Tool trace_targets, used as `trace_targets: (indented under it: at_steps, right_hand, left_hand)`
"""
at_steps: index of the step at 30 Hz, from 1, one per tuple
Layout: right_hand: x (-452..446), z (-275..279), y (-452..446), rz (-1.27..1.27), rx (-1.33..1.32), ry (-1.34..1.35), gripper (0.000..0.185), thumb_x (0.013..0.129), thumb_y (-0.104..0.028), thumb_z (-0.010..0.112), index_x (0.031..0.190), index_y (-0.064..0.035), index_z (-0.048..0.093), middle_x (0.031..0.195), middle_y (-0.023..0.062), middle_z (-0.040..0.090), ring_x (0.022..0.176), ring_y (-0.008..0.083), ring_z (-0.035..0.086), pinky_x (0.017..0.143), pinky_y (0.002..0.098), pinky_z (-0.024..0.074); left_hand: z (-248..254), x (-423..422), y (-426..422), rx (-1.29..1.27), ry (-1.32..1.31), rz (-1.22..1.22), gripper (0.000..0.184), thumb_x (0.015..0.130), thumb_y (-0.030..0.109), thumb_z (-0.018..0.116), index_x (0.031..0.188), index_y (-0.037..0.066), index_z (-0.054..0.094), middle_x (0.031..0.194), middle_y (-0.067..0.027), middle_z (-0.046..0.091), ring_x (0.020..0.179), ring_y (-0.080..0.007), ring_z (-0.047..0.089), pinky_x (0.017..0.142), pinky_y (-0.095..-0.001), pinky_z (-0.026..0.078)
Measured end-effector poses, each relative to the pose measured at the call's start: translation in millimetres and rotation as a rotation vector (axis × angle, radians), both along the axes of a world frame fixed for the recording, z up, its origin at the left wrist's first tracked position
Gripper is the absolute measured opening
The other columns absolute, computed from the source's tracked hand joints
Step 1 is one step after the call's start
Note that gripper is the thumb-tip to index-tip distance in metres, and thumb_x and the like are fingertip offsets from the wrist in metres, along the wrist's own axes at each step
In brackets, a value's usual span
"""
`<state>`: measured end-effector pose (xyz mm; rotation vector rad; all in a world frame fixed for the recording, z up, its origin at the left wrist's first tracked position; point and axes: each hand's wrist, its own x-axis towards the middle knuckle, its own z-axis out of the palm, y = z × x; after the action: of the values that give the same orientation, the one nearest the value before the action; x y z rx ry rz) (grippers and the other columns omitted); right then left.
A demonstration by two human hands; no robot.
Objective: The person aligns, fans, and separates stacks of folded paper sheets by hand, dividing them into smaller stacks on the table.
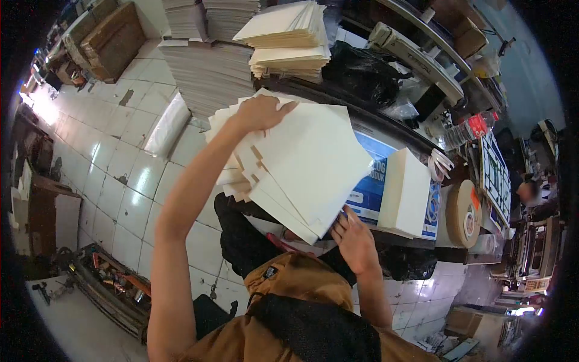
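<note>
A fanned, uneven pile of cream card sheets (307, 157) lies in front of me, its corners stepped out on the left side. My left hand (260, 113) rests on top near the far edge, thumb apart from the fingers. Along the near right edge of the sheets is my right hand (357, 241), fingers stretched out, fingertips touching or very close to the edge. Whether any fingertips reach beneath the sheets is hidden. Right of the pile, a neat cream block of sheets (405, 192) stands on a blue printed cover (369, 202).
Tall paper stacks (208, 75) and a cream sheet stack (289, 36) stand behind the pile. A black plastic bag (362, 72), plastic bottle (467, 131) and tape roll (464, 214) are to the right. A plastic-wrapped roll (167, 125) lies on the tiled floor (129, 163).
</note>
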<state>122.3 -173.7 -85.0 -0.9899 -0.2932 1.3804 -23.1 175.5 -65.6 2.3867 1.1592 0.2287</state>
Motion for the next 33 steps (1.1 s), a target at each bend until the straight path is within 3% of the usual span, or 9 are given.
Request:
trace_targets:
  at_steps: [5, 7, 10, 14, 18, 21, 24, 29, 33]
  right_hand:
    - [-22.2, 4.7, 40.6, 0.003, -0.078, -0.079, 0.05, 0.098, -0.03, 0.051, 0.14, -0.0024, 0.042, 0.138, 0.0087, 0.05, 0.129, 0.0227, 0.045, 0.108, 0.0376, 0.035]
    - [-21.0, 1.9, 43.1, -0.017, -0.086, -0.058, 0.049, 0.098, -0.03, 0.051, 0.138, -0.0031, 0.044, 0.136, 0.0075, 0.052, 0.127, 0.0219, 0.046, 0.107, 0.0372, 0.0355]
    - [-23.7, 3.9, 41.3, -0.127, -0.154, -0.018, 0.048, 0.097, -0.03, 0.052, 0.137, -0.0033, 0.045, 0.135, 0.0081, 0.053, 0.126, 0.0219, 0.047, 0.107, 0.0369, 0.0355]
    - [-12.0, 8.0, 55.3, -0.182, -0.24, -0.032, 0.043, 0.097, -0.02, 0.054, 0.136, -0.0048, 0.047, 0.127, 0.0077, 0.058, 0.118, 0.0237, 0.054, 0.101, 0.0369, 0.0403]
    - [3.4, -27.9, 64.2, -0.068, -0.109, -0.284, 0.043, 0.093, -0.019, 0.063, 0.131, -0.0032, 0.051, 0.124, 0.0079, 0.06, 0.115, 0.0222, 0.056, 0.099, 0.0345, 0.0418]
    - [-10.9, 14.5, 77.2, -0.021, -0.194, -0.283, 0.048, 0.09, -0.022, 0.068, 0.13, -0.0008, 0.05, 0.125, 0.0097, 0.059, 0.116, 0.0207, 0.055, 0.1, 0.0338, 0.0416]
    - [-9.6, 17.5, 78.8, -0.03, -0.162, -0.28, 0.054, 0.089, -0.025, 0.07, 0.132, -0.0012, 0.048, 0.125, 0.0127, 0.058, 0.117, 0.0219, 0.054, 0.1, 0.0374, 0.0429]
    - [18.8, 5.4, 89.5, 0.087, -0.232, -0.647, 0.08, 0.083, -0.045, 0.074, 0.139, 0.0029, 0.042, 0.132, 0.0223, 0.055, 0.119, 0.0283, 0.055, 0.1, 0.041, 0.0443]
    - [34.1, -1.7, 111.4, 0.202, -0.154, -0.745, 0.085, 0.08, -0.049, 0.075, 0.136, 0.0069, 0.044, 0.129, 0.0258, 0.055, 0.119, 0.0316, 0.055, 0.1, 0.041, 0.0438]
  left_hand:
    - [37.0, -24.0, -34.3, 0.042, 0.279, -0.062, 0.079, 0.096, 0.066, 0.029, 0.104, -0.001, 0.07, 0.098, -0.0244, 0.07, 0.091, -0.0442, 0.067, 0.087, -0.0526, 0.05]
    - [4.7, -26.8, 14.5, 0.036, 0.144, -0.056, 0.083, 0.092, 0.073, 0.027, 0.102, 0.004, 0.073, 0.102, -0.0234, 0.07, 0.095, -0.0431, 0.066, 0.088, -0.0499, 0.05]
    - [-7.0, -33.3, 77.9, -0.092, 0.008, 0.064, 0.091, 0.089, 0.079, 0.023, 0.12, 0.003, 0.063, 0.117, -0.0249, 0.064, 0.112, -0.0449, 0.058, 0.1, -0.0492, 0.042]
    - [1.8, -27.1, 90.9, -0.337, 0.124, 0.009, 0.107, 0.083, 0.087, 0.016, 0.14, 0.002, 0.048, 0.139, -0.0277, 0.049, 0.132, -0.0435, 0.043, 0.113, -0.048, 0.029]
    - [-51.0, -4.3, 86.3, -0.357, 0.095, 0.082, 0.116, 0.076, 0.093, 0.019, 0.132, -0.002, 0.057, 0.142, -0.0302, 0.045, 0.134, -0.0448, 0.042, 0.113, -0.0472, 0.029]
    - [-43.1, -21.2, 72.0, -0.57, 0.193, 0.087, 0.115, 0.077, 0.092, 0.021, 0.129, -0.005, 0.058, 0.143, -0.0296, 0.044, 0.136, -0.0428, 0.04, 0.112, -0.0475, 0.031]
    - [-18.4, -54.1, 28.6, -0.504, 0.201, 0.152, 0.116, 0.077, 0.092, 0.024, 0.128, -0.008, 0.058, 0.14, -0.0298, 0.047, 0.136, -0.0417, 0.04, 0.111, -0.0478, 0.031]
    - [-17.5, -120.9, -40.4, -0.734, -0.146, 0.298, 0.114, 0.079, 0.09, 0.026, 0.13, -0.006, 0.057, 0.127, -0.0248, 0.059, 0.121, -0.0384, 0.052, 0.108, -0.0472, 0.034]
    - [-48.9, -132.8, -58.6, -0.917, -0.565, 0.51, 0.106, 0.078, 0.088, 0.035, 0.137, 0.003, 0.053, 0.131, -0.0213, 0.057, 0.119, -0.0302, 0.055, 0.101, -0.0413, 0.041]
